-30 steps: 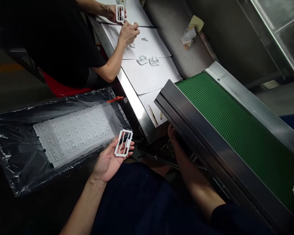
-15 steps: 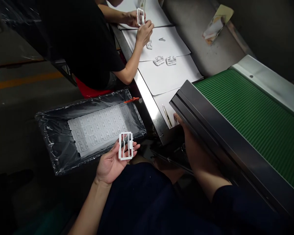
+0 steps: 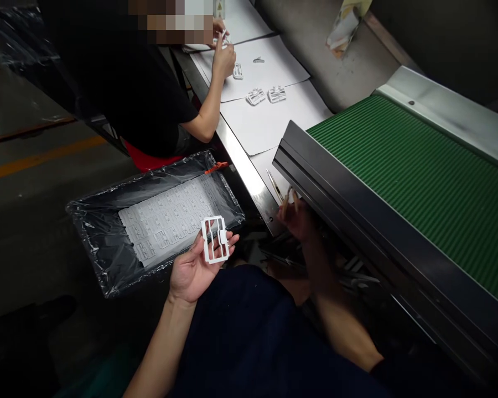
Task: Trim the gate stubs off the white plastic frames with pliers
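My left hand (image 3: pixel 195 265) holds a white rectangular plastic frame (image 3: pixel 216 240) upright, its thumb and fingers around the lower part. The frame has two long bars and a small block on one of them. Under the conveyor's near corner, my right hand (image 3: pixel 297 220) is in shadow with its fingers bent upward around a small greyish thing, too dark to make out. A pen (image 3: pixel 274 185) lies on the white paper just beyond it. Left of my left hand, a black plastic-lined bin (image 3: pixel 102 265) holds rows of similar flat white parts (image 3: pixel 166 213).
A green ribbed conveyor (image 3: pixel 406 182) with a dark side rail (image 3: pixel 357 226) fills the right. White part clusters (image 3: pixel 277 94) lie on paper sheets (image 3: pixel 253 124) on the metal-edged table. At the upper left, a person in black (image 3: pixel 120 72) handles a white part.
My right hand has drawn back from the table surface towards me, its fingers now turned up. The left hand still holds the frame, slightly tilted. The view has shifted; the person's hands have lowered.
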`<move>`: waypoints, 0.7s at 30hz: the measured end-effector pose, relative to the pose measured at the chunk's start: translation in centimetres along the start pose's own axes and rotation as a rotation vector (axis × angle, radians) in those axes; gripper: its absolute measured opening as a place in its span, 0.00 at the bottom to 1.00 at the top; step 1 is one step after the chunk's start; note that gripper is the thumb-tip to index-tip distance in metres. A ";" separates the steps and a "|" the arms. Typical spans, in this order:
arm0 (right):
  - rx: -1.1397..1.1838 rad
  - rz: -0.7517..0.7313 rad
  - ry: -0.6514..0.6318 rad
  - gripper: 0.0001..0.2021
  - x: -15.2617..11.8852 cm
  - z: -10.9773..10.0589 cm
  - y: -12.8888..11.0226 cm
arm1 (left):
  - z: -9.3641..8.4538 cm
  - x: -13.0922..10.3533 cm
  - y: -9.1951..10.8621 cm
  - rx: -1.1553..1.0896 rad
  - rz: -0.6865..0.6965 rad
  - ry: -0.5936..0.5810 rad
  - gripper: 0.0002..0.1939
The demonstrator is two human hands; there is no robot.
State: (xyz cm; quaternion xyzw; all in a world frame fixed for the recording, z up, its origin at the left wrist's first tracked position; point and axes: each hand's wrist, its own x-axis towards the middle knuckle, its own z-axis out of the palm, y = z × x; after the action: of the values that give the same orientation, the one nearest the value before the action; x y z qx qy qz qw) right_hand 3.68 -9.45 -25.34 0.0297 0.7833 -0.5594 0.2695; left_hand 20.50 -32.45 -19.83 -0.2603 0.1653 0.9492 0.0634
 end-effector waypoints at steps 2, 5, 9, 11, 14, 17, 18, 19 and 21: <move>0.095 0.028 -0.068 0.23 -2.6 1.0 0.9 | 0.2 0.3 -0.2 0.012 -0.005 -0.012 0.19; 0.328 0.064 -0.246 0.23 -6.9 3.3 1.6 | 0.6 0.8 -0.5 0.040 -0.013 -0.037 0.20; 0.570 0.037 -0.378 0.19 -10.4 5.8 0.7 | 1.3 1.3 -0.8 0.071 -0.037 -0.080 0.21; 0.591 0.011 -0.342 0.11 -11.0 6.6 0.1 | 1.6 1.5 -0.9 0.081 -0.047 -0.094 0.21; 0.520 -0.023 -0.203 0.09 -11.1 7.3 -0.7 | 2.0 1.6 -1.2 0.099 -0.056 -0.097 0.21; 0.417 -0.106 -0.111 0.13 -11.0 7.5 -1.3 | 2.3 1.7 -1.4 0.110 -0.059 -0.100 0.22; 0.409 -0.132 -0.107 0.13 -10.9 7.5 -1.6 | 2.3 1.7 -1.5 0.113 -0.058 -0.103 0.22; 0.411 -0.152 -0.108 0.13 -10.9 7.5 -1.8 | 2.4 1.7 -1.6 0.116 -0.055 -0.107 0.22; 0.420 -0.182 -0.113 0.12 -10.8 7.4 -2.3 | 2.4 1.7 -1.8 0.120 -0.048 -0.117 0.22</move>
State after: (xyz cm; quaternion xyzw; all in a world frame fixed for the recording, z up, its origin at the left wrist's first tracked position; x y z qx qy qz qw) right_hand 14.97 -14.18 -20.15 -0.0170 0.6327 -0.7329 0.2496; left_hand 18.24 -29.90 -19.22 -0.2040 0.2117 0.9493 0.1111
